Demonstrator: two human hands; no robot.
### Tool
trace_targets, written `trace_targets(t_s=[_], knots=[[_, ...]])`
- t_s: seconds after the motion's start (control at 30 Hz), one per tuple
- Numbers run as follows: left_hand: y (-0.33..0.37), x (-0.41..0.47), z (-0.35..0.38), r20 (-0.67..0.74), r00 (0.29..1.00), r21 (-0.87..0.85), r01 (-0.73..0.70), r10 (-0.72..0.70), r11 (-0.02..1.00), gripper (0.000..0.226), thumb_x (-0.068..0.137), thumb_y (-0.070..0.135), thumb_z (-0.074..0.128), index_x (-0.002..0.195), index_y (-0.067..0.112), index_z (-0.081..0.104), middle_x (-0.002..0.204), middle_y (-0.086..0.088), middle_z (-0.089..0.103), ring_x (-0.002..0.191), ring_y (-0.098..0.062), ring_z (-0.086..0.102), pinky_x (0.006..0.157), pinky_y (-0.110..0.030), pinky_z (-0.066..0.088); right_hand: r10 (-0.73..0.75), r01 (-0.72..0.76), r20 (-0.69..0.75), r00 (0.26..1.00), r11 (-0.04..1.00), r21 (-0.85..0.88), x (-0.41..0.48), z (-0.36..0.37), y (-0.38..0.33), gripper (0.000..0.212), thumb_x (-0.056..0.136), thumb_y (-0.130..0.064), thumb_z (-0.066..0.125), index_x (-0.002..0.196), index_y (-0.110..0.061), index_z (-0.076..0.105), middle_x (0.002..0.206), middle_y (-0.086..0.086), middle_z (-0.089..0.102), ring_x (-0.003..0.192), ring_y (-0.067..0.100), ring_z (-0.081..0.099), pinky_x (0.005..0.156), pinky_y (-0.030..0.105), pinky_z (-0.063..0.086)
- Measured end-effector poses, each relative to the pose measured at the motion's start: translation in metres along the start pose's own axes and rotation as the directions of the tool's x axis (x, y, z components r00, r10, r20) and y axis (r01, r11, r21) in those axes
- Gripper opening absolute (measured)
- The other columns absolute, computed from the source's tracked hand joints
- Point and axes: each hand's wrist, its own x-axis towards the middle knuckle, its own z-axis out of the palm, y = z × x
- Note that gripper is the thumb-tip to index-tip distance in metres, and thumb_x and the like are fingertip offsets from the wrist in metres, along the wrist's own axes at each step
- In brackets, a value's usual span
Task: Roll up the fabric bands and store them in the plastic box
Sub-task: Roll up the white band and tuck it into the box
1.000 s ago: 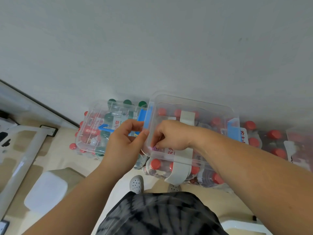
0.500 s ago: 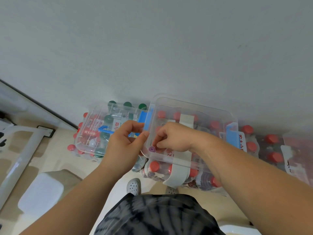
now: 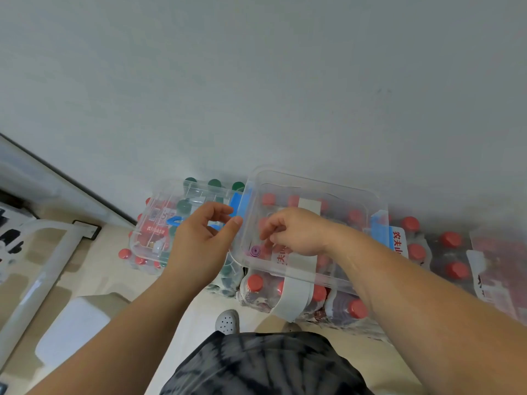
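The purple rolled band (image 3: 255, 251) is lying in the near left corner of the plastic box (image 3: 313, 181), blurred through its clear wall. My right hand (image 3: 299, 235) is hovering inside the box just beside the band, fingers curled, and I cannot tell whether they are pinching anything. My left hand (image 3: 199, 243), loosely spread and empty, is touching the box's left wall with its thumb.

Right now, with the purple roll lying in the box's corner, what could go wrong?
The purple roll lies loose with nothing pinning it, so it may uncoil. The right hand has its fingers close above the roll and could knock it. The plastic box rests on uneven bottle packs, so a push from the left hand might tip it.
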Motion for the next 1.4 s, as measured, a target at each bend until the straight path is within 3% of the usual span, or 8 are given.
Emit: trace_targets(t_s=[0.17, 0.3, 0.5, 0.67, 0.8, 1.0, 1.17, 1.4], knots=[[0.0, 0.005, -0.012, -0.088, 0.996, 0.027, 0.013, -0.011, 1.0, 0.004, 0.095, 0.036, 0.066, 0.098, 0.038, 0.066, 0.094, 0.028, 0.067, 0.061, -0.006, 0.069, 0.058, -0.032, 0.053, -0.072, 0.056, -0.26, 0.963, 0.996, -0.066, -0.006, -0.006, -0.014, 0.019, 0.1, -0.014, 0.056, 0.103, -0.021, 0.074, 0.096, -0.005, 0.075, 0.082, 0.011, 0.067, 0.076, 0.028, 0.052], [-0.011, 0.019, -0.038, -0.214, 0.975, 0.039, 0.065, -0.055, 0.997, 0.009, 0.091, 0.042, 0.065, 0.098, 0.036, 0.067, 0.093, 0.02, 0.07, 0.066, -0.008, 0.07, 0.06, -0.031, 0.051, -0.307, 0.3, -0.536, 0.787, 0.948, -0.102, -0.012, -0.004, -0.062, 0.016, 0.099, -0.02, 0.059, 0.097, -0.018, 0.074, 0.089, -0.006, 0.072, 0.08, 0.013, 0.065, 0.076, 0.032, 0.053], [-0.045, 0.051, -0.094, -0.294, 0.954, 0.227, 0.132, -0.062, 0.965, 0.035, 0.079, 0.054, 0.062, 0.108, 0.035, 0.063, 0.11, 0.014, 0.067, 0.085, -0.011, 0.066, 0.072, -0.036, 0.054, -0.517, 0.382, -0.447, 0.73, 0.851, -0.361, 0.001, 0.031, -0.14, 0.018, 0.099, -0.022, 0.058, 0.107, -0.014, 0.072, 0.107, 0.004, 0.068, 0.102, 0.023, 0.06, 0.089, 0.038, 0.049], [-0.078, 0.082, -0.121, -0.158, 0.972, 0.337, 0.217, -0.172, 0.916, 0.051, 0.086, 0.041, 0.069, 0.131, 0.02, 0.06, 0.127, -0.005, 0.065, 0.105, -0.026, 0.065, 0.089, -0.044, 0.054, -0.344, 0.204, -0.246, 0.906, 0.864, -0.46, 0.038, 0.091, -0.162, 0.007, 0.097, -0.017, 0.057, 0.103, -0.014, 0.059, 0.103, 0.005, 0.053, 0.107, 0.03, 0.054, 0.079, 0.037, 0.045], [-0.094, 0.092, -0.131, 0.015, 0.978, 0.381, 0.187, -0.209, 0.905, 0.035, 0.085, 0.043, 0.064, 0.115, 0.025, 0.059, 0.109, -0.005, 0.068, 0.095, -0.028, 0.067, 0.086, -0.046, 0.056, -0.081, -0.034, -0.205, 0.975, 0.864, -0.502, 0.066, 0.127, -0.151, 0.041, 0.098, -0.025, 0.055, 0.137, -0.014, 0.048, 0.139, 0.008, 0.049, 0.131, 0.032, 0.041, 0.107, 0.053, 0.042], [-0.116, 0.104, -0.143, 0.15, 0.974, 0.351, 0.106, -0.168, 0.93, 0.033, 0.093, 0.026, 0.065, 0.124, 0.015, 0.067, 0.068, 0.002, 0.065, 0.067, -0.015, 0.064, 0.058, -0.027, 0.043, 0.098, -0.293, -0.401, 0.911, 0.839, -0.459, 0.092, 0.143, -0.133, 0.035, 0.096, -0.013, 0.056, 0.131, -0.017, 0.054, 0.127, 0.003, 0.055, 0.116, 0.025, 0.049, 0.088, 0.037, 0.046], [-0.123, 0.119, -0.164, 0.173, 0.968, 0.293, 0.127, -0.183, 0.948, 0.019, 0.094, 0.018, 0.056, 0.11, 0.018, 0.066, 0.086, -0.01, 0.067, 0.088, -0.036, 0.068, 0.078, -0.051, 0.059, 0.068, -0.327, -0.54, 0.839, 0.856, -0.4, 0.096, 0.154, -0.123, 0.022, 0.097, -0.015, 0.056, 0.116, -0.022, 0.064, 0.111, -0.002, 0.058, 0.105, 0.022, 0.051, 0.079, 0.031, 0.042], [-0.137, 0.121, -0.208, 0.063, 0.988, 0.21, 0.123, -0.139, 0.97, 0.022, 0.097, 0.02, 0.054, 0.116, 0.018, 0.066, 0.083, 0.003, 0.069, 0.072, -0.023, 0.071, 0.061, -0.039, 0.055, -0.03, -0.252, -0.635, 0.772, 0.903, -0.349, 0.1, 0.154, -0.163, 0.023, 0.103, -0.035, 0.049, 0.084, -0.026, 0.06, 0.087, -0.011, 0.052, 0.099, 0.017, 0.047, 0.084, 0.038, 0.04]])
